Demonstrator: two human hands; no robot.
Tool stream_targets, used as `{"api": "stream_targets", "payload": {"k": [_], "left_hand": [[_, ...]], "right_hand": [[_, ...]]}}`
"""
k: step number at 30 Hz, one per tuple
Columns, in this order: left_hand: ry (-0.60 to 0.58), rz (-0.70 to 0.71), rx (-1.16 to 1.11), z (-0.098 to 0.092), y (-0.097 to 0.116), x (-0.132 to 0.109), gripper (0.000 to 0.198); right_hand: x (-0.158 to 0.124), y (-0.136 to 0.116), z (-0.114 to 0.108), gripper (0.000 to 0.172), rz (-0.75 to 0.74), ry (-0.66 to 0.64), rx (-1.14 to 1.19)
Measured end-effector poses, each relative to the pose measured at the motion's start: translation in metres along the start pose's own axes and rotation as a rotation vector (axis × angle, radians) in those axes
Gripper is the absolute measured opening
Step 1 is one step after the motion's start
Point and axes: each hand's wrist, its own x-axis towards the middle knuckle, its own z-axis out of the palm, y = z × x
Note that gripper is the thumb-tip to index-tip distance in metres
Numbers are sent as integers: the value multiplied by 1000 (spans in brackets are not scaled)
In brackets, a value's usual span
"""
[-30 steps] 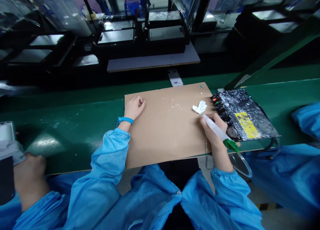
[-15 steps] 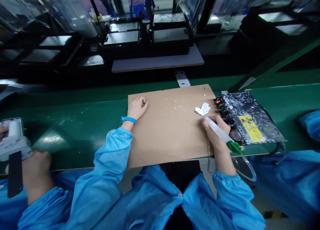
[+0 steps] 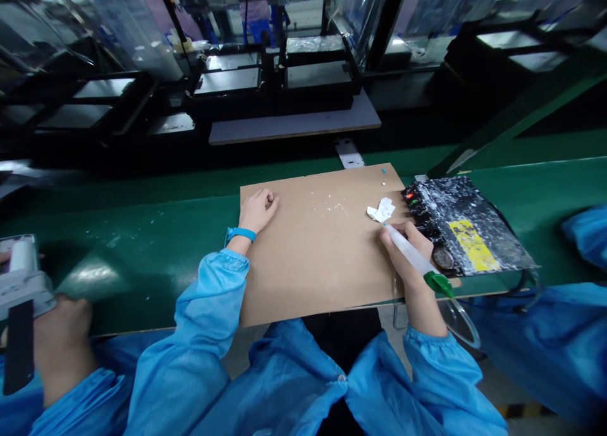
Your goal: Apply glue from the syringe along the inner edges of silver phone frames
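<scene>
My right hand [image 3: 406, 253] is closed around a white glue-dispensing syringe [image 3: 408, 249], with a green cap [image 3: 439, 284] and clear hose at its rear end. The syringe's tip is at the lower edge of a crumpled white tissue [image 3: 381, 210]; whether they touch I cannot tell. My left hand [image 3: 258, 210] rests on the upper left part of a brown cardboard sheet [image 3: 303, 259]. Its fingers are curled in, with nothing seen in them, and a blue band [image 3: 241, 234] circles the wrist. White specks [image 3: 331, 203] lie scattered on the sheet.
A black control box [image 3: 474, 224] with white smears and a yellow label stands right of the cardboard. At the left, a co-worker's hand [image 3: 64, 332] is by a white-and-black device [image 3: 23, 284]. Black trays [image 3: 317, 76] line the back. Another person's blue sleeve [image 3: 588, 237] shows at right.
The whole view has shifted slightly. Both hands keep about the same places on the cardboard, and the syringe stays in my right hand beside the tissue.
</scene>
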Motion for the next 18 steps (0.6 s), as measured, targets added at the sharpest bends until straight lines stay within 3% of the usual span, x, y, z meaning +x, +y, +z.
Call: {"api": "stream_targets", "payload": {"k": [18], "left_hand": [[-3, -5, 1, 0, 0, 0, 22]], "right_hand": [[-2, -2, -1, 33, -10, -5, -12]]}}
